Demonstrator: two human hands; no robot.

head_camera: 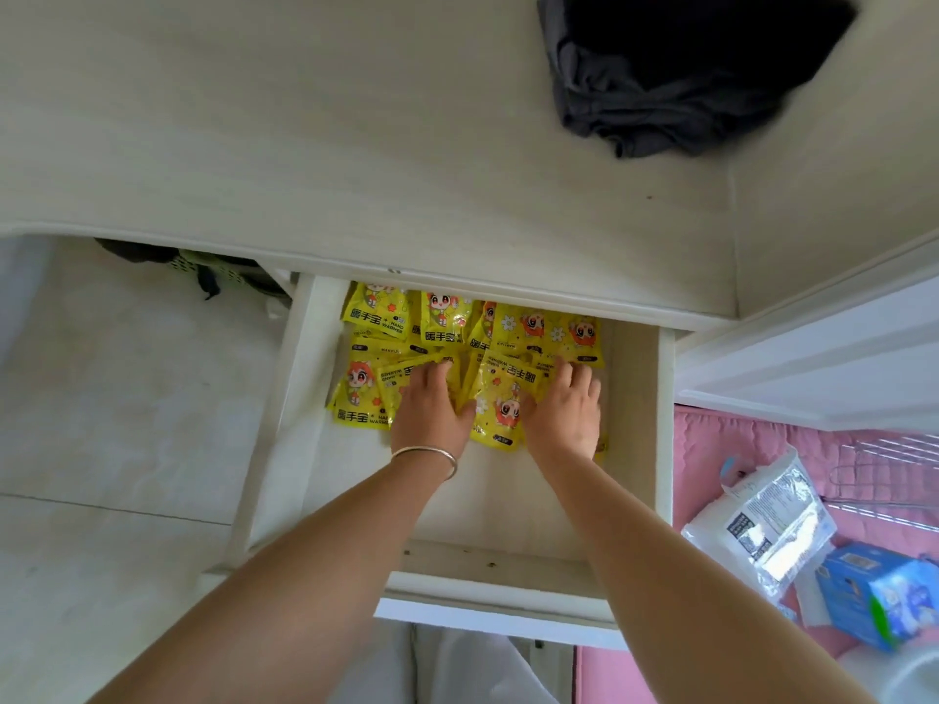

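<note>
**Both hands flat on yellow packets in an open drawer**

From my remote seat I look straight down through the head camera. A pale wooden drawer (498, 505) stands pulled out from under a light worktop (305, 144). Its far half is covered with yellow hand-warmer packets (457, 322), overlapping in loose rows, each with a cartoon face.

The left hand (432, 403), with a thin metal bracelet (427, 454) at the wrist, lies palm down on the nearer packets, fingers straight and close together. The right hand (564, 409) lies just beside it, palm down too, fingers straight and spread. Neither grips anything. One packet (500, 403) shows between them, touching both thumbs.

On the worktop's far right lies a crumpled dark cloth (660, 83). To the right of the drawer, on a pink bed cover (711, 449), rest a white plastic bag (762, 520) and a blue box (874, 586).
</note>
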